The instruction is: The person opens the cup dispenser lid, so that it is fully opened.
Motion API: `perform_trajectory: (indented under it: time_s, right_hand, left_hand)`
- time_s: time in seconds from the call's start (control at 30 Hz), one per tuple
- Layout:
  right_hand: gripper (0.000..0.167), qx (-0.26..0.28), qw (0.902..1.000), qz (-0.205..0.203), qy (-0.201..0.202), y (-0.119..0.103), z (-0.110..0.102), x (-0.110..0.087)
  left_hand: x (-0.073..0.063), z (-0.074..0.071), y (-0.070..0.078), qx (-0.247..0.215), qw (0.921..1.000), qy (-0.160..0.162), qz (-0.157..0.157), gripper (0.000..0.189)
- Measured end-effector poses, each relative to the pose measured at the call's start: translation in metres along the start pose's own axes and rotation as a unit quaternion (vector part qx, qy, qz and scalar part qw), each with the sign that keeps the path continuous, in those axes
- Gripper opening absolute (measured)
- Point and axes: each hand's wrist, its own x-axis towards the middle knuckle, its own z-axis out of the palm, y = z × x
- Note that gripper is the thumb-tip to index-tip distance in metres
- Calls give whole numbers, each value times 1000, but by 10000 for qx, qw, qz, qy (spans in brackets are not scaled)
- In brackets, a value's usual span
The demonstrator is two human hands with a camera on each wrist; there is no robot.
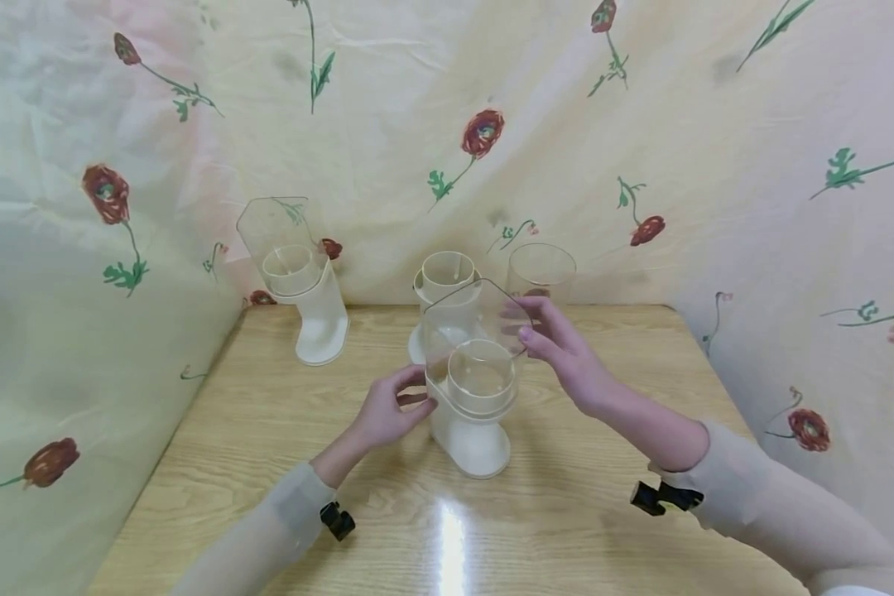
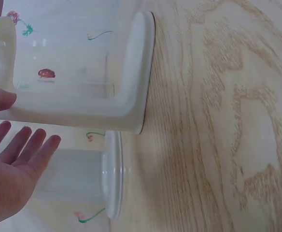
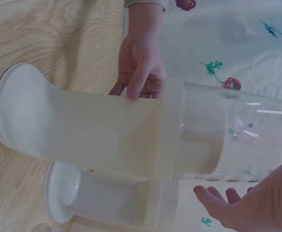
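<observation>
In front of me a white stand (image 1: 471, 443) stands upright on a rounded foot, with a clear ring-shaped cup (image 1: 482, 393) and a tall transparent cover (image 1: 447, 331) at its top. My left hand (image 1: 389, 410) is at the stand's left side; its thumb touches the edge while the other fingers stay loose and spread. Beside the cover's right edge is my right hand (image 1: 566, 356), fingers loosely bent. The right wrist view shows that hand (image 3: 261, 203) a little apart from the clear wall, holding nothing.
Behind the front stand is a second white stand (image 1: 449, 290), partly hidden. A third stand (image 1: 320, 323) with a clear cover is at the back left. A clear cylinder (image 1: 542, 263) rises behind my right hand. Flowered cloth (image 1: 387, 165) surrounds the wooden table (image 1: 611, 497).
</observation>
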Motion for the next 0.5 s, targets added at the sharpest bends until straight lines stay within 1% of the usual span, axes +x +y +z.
perform_trajectory:
  time_s: [0.13,0.3,0.37,0.5]
  right_hand:
    - [46,-7,9999,-142,-96,-4,-1,0]
    - [46,-113,9996,95,-237,-2,-5,4]
    - [46,-163,9995,178,-196,-3,-5,3]
    - [44,-158,9997,160,-21,-6,-3,-1]
  left_hand:
    - [-1,0,0,-15,10000,29,27,43]
    - [-6,0,2,-133,9999,53,6,41]
    - [-6,0,1,-198,9998,54,37,45]
    - [-5,0,1,-252,9995,72,158,50]
